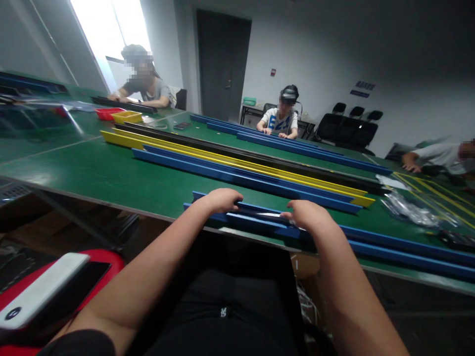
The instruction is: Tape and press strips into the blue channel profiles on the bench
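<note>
A long blue channel-shaped profile point(256, 223) lies along the near edge of the table, running off to the right. My left hand point(222, 201) rests over its left part, fingers curled; what they grip, if anything, is hidden. My right hand point(306, 215) is at the channel farther right, its thumb and fingers pinched on a thin white strip point(269, 215). That strip lies in the gap between my hands, inside the channel, its pointed left end apart from my left fingers.
Beyond lie another blue profile point(241, 178), a yellow profile point(237, 164) and black profiles point(256, 157). Red point(109, 113) and yellow trays point(127, 117) stand far left, clear plastic bags point(408, 210) at right. Several people sit around the green table point(89, 173). A red stool point(107, 262) is at my left.
</note>
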`<move>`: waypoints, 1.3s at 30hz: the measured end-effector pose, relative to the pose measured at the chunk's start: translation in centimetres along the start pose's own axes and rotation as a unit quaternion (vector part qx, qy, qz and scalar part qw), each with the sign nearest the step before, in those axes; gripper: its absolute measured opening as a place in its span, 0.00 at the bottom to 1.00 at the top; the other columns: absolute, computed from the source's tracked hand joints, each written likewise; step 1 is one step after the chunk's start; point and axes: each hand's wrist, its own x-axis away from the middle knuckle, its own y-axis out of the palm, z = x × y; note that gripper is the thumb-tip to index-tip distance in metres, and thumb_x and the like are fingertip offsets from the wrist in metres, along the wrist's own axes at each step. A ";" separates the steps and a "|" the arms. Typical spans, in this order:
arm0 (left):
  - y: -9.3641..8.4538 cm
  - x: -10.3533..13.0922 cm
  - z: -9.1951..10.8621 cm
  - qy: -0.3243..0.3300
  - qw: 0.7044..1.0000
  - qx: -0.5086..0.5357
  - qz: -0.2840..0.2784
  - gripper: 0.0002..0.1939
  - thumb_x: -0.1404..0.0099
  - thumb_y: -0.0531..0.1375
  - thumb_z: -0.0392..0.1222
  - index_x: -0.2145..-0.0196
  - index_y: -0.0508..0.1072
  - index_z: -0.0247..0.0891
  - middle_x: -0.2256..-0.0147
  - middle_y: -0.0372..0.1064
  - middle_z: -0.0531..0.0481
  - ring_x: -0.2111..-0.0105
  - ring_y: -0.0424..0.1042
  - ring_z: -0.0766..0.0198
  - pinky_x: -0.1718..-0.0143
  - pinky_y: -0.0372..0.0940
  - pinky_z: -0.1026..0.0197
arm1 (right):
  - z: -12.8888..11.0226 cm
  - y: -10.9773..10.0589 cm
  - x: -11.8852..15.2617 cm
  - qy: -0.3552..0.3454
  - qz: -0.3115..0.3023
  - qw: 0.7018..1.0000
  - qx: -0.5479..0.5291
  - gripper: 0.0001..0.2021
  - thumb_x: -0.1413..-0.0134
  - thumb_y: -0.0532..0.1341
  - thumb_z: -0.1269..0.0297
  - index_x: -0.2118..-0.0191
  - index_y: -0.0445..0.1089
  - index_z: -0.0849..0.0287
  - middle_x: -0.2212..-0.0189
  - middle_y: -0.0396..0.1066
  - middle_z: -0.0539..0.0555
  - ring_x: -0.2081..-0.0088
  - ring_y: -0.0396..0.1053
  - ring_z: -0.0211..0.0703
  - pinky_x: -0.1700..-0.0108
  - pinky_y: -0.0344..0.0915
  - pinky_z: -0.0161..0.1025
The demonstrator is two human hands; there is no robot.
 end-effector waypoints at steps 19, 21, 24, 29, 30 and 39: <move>-0.6 -0.7 0.9 -0.056 0.997 0.010 -0.047 0.16 0.43 0.58 0.50 0.58 0.75 0.45 0.61 0.77 0.47 0.63 0.74 0.56 0.68 0.63 0.62 | -2.0 1.8 0.1 0.029 0.019 0.998 0.043 0.15 0.44 0.56 0.70 0.56 0.79 0.62 0.56 0.76 0.68 0.55 0.75 0.56 0.54 0.69 0.50; -0.7 -1.0 1.5 -0.049 0.997 0.009 -0.050 0.16 0.43 0.58 0.50 0.58 0.75 0.45 0.60 0.77 0.47 0.62 0.75 0.56 0.68 0.63 0.62 | -2.1 1.8 0.1 0.033 0.019 0.999 0.039 0.16 0.45 0.56 0.71 0.56 0.79 0.62 0.56 0.76 0.68 0.55 0.75 0.56 0.55 0.69 0.50; -0.6 -1.7 2.7 -0.036 0.998 0.014 -0.046 0.17 0.43 0.58 0.49 0.57 0.75 0.45 0.59 0.77 0.46 0.61 0.75 0.55 0.67 0.64 0.61 | -2.2 1.8 0.1 0.034 0.021 0.999 0.037 0.16 0.45 0.55 0.72 0.57 0.79 0.62 0.57 0.77 0.67 0.55 0.76 0.57 0.55 0.69 0.51; -0.4 -3.6 5.3 -0.020 0.998 0.025 -0.054 0.16 0.42 0.60 0.49 0.57 0.75 0.44 0.59 0.77 0.45 0.61 0.76 0.55 0.65 0.66 0.61 | -2.2 1.8 0.1 0.036 0.019 0.999 0.033 0.16 0.45 0.55 0.71 0.56 0.79 0.61 0.56 0.77 0.68 0.55 0.75 0.56 0.55 0.69 0.50; -0.3 -4.0 5.9 -0.017 0.998 0.026 -0.054 0.16 0.41 0.60 0.49 0.57 0.75 0.44 0.59 0.77 0.45 0.60 0.76 0.55 0.64 0.66 0.61 | -2.2 1.7 0.1 0.037 0.017 0.999 0.032 0.16 0.45 0.56 0.70 0.56 0.79 0.62 0.56 0.77 0.68 0.55 0.75 0.56 0.55 0.69 0.49; 0.1 -7.1 10.4 0.028 0.998 0.029 -0.049 0.15 0.40 0.60 0.49 0.57 0.76 0.42 0.55 0.77 0.42 0.56 0.76 0.53 0.60 0.68 0.58 | -2.2 2.0 0.3 0.034 0.025 0.999 0.029 0.16 0.43 0.54 0.69 0.56 0.78 0.63 0.57 0.77 0.69 0.55 0.75 0.56 0.54 0.69 0.49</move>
